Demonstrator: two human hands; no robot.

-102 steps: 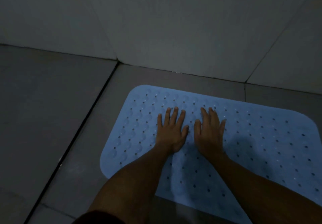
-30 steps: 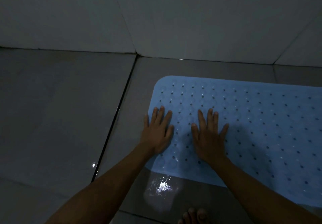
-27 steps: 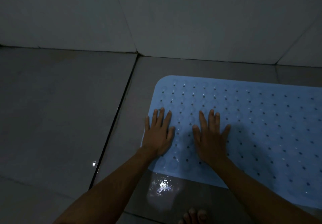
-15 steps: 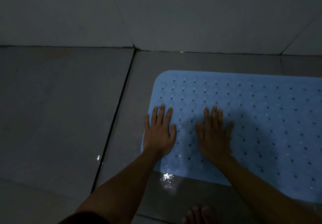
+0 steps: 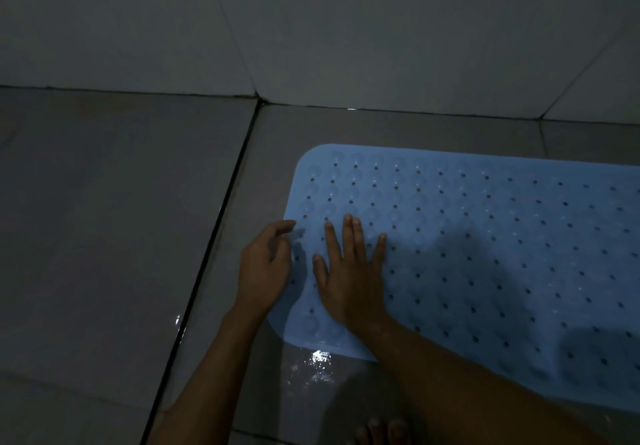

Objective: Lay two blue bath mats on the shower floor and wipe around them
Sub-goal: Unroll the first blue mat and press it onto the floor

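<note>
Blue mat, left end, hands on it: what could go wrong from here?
1. Water on the tile by the blue mat could creep underneath and weaken its grip.
2. The left hand sits at the mat's edge with fingers curled; lifting could peel that edge while the right hand presses flat.
3. Bare toes near the water: possible slip.

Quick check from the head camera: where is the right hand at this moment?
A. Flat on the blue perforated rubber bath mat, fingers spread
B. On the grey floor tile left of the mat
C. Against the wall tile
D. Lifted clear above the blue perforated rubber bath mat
A: the right hand lies palm-down with fingers spread on the blue perforated rubber bath mat, near its left end, while the left hand sits at the mat's left edge.
</note>
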